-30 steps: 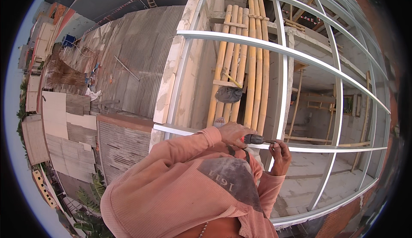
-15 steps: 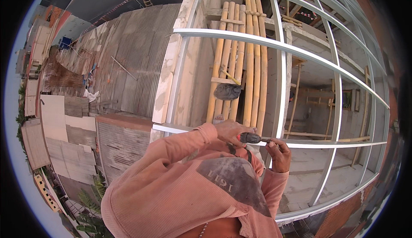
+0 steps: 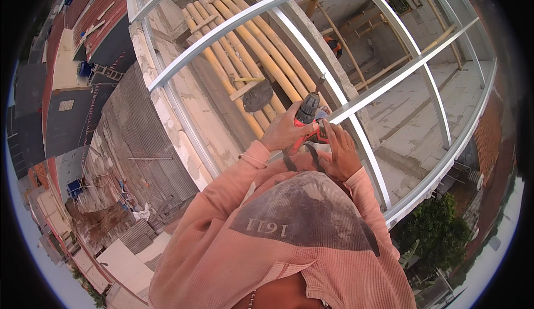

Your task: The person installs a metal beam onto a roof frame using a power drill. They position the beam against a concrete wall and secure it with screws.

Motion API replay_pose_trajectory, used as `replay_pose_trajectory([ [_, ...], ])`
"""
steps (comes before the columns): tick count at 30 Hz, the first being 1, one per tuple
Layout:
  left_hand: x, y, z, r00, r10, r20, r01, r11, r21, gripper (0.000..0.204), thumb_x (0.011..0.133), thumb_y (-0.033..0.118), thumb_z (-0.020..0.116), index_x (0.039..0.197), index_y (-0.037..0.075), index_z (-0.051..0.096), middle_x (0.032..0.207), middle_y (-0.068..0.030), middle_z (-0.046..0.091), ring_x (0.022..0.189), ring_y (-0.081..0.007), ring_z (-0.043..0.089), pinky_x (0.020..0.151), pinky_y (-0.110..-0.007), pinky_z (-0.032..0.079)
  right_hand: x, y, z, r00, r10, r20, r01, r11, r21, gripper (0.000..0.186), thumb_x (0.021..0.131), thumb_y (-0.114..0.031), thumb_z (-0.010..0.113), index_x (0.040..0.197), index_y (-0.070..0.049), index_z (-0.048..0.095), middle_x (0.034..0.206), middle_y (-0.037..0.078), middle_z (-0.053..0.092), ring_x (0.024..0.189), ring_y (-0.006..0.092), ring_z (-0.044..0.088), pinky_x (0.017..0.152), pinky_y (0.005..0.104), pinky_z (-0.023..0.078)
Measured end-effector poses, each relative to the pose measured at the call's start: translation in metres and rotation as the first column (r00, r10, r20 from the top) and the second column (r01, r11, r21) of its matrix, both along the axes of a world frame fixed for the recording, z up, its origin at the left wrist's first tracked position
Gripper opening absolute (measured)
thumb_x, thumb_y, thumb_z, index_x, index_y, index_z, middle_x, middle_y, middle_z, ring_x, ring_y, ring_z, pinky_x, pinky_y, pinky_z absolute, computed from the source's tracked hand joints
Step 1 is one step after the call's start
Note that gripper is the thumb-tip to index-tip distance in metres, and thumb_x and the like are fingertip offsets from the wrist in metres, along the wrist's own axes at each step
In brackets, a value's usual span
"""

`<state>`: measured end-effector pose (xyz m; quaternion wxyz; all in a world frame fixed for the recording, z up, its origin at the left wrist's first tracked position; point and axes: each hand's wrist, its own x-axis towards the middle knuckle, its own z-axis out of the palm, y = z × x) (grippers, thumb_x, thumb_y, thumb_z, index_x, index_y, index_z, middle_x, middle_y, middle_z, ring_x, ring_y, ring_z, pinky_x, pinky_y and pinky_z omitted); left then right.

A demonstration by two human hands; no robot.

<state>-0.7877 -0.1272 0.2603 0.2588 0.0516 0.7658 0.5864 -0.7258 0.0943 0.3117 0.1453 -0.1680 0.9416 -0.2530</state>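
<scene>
My left hand [image 3: 282, 135] is closed around the body of a red and black cordless drill [image 3: 307, 114]. My right hand [image 3: 340, 153] wraps the drill's lower handle from the other side. The drill's bit [image 3: 320, 82] points up and away, its tip close beside a bar of the white metal frame [image 3: 364, 154] in front of me. Both my arms are in salmon-coloured sleeves [image 3: 233, 197]. I cannot tell if the bit touches the bar.
Behind the frame, a bundle of bamboo poles [image 3: 239, 42] leans on a concrete wall, with a dark cap-like object [image 3: 258, 94] lying on them. A person in orange [image 3: 335, 44] stands inside the building. Corrugated rooftops [image 3: 139, 136] lie far below left; a tree [image 3: 439, 231] lower right.
My head has turned, so the frame and bamboo now slant across the view. The drill has swung from lying sideways to pointing up at the frame, and both hands now grip it.
</scene>
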Motion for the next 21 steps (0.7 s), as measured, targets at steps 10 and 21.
replay_pose_trajectory([
  [10, -0.016, 0.108, -0.002, 0.976, -0.012, 0.217, 0.024, 0.998, -0.053, 0.064, 0.086, 0.05, 0.072, 0.132, 0.009, 0.055, 0.106, -0.0129, 0.071, 0.099, -0.0304, 0.07, 0.088, -0.04, 0.052, 0.0, 0.043, -0.078, 0.931, -0.262, -0.256, 0.271, 0.963, 0.001, 0.075, 0.082, -0.009, 0.064, 0.152, -0.005, 0.039, 0.113, 0.014, 0.057, 0.111, 0.0334, 0.057, 0.107, 0.047, 0.043],
  [21, -0.013, 0.192, -0.133, 0.955, 0.013, 0.295, 0.049, 0.978, -0.202, 0.094, 0.096, 0.06, 0.055, 0.159, 0.0, 0.019, 0.156, -0.0259, 0.036, 0.14, -0.0372, 0.044, 0.11, -0.051, 0.039, 0.07, 0.126, -0.156, 0.678, -0.732, -0.075, 0.727, 0.682, -0.079, 0.064, 0.09, -0.013, 0.065, 0.149, -0.008, 0.043, 0.108, 0.015, 0.061, 0.101, 0.0352, 0.06, 0.092, 0.0445, 0.046],
])
